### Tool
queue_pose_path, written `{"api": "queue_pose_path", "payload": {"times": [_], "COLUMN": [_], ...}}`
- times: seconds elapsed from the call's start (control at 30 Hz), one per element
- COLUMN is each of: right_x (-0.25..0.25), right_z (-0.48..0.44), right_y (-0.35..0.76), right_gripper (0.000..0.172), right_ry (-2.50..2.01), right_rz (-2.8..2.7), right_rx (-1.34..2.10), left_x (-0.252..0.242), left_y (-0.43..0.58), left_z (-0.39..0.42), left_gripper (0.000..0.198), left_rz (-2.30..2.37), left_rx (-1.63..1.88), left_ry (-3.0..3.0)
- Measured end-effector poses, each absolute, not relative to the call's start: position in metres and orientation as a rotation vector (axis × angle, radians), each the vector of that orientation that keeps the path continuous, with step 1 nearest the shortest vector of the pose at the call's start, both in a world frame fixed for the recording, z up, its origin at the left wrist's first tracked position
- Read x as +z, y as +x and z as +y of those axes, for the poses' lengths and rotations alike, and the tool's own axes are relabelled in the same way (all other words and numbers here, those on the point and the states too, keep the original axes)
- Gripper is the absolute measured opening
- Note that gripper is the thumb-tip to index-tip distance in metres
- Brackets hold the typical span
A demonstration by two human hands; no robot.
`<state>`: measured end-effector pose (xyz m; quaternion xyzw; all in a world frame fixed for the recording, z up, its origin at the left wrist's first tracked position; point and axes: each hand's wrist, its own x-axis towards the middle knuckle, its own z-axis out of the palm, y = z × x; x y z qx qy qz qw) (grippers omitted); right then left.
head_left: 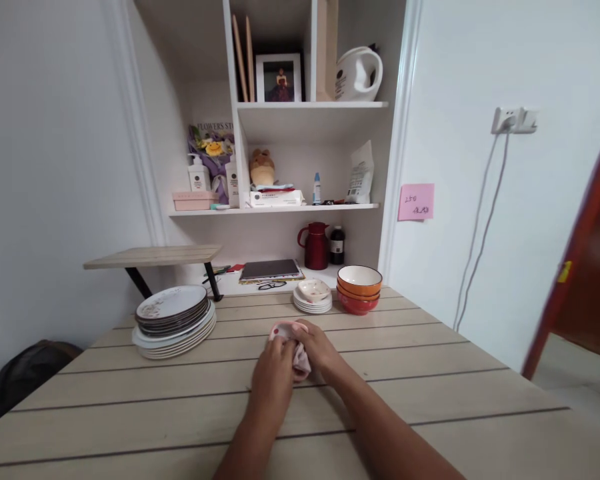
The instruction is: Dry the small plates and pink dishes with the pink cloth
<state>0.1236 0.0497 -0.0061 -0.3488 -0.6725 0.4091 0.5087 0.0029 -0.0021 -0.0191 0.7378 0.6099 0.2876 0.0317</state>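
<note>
Above the middle of the table, a small pink-rimmed dish (276, 329) with red spots is held between my two hands. My right hand (316, 345) grips its far right rim, thumb on top. Bunched under the fingers of my left hand (276, 367) is a pale pinkish cloth (301, 361), pressed into the dish. The fingertips of my left hand are partly hidden in the cloth's folds. Beyond my hands stands a stack of small white plates (313, 307), topped by a spotted dish (314, 289).
At the left sits a tall stack of plates (173, 305) by a small raised shelf (153, 256). Orange and red bowls (359, 293) are stacked at the back right. Behind the table are a laptop (270, 269), glasses (272, 285) and a red jug (317, 247).
</note>
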Motion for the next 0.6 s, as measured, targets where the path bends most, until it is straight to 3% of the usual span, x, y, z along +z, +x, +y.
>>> {"api": "queue_pose_path", "payload": {"times": [0.2,0.33,0.6], "right_x": [-0.003,-0.003,0.014], "right_z": [0.041,0.040,0.025], "right_y": [0.116,0.112,0.113], "right_gripper": [0.044,0.037,0.028], "right_ry": [-0.904,-0.986,-1.147], "right_rz": [-1.692,-1.745,-2.026], "right_rx": [1.057,0.965,0.581], "left_x": [-0.014,-0.015,-0.020], "left_y": [-0.030,-0.041,-0.027], "left_z": [0.007,0.008,0.003], "left_gripper": [0.031,0.033,0.058], "left_rz": [2.097,2.035,1.873], "left_rx": [1.628,1.997,1.695], "left_ry": [1.503,1.434,1.973]}}
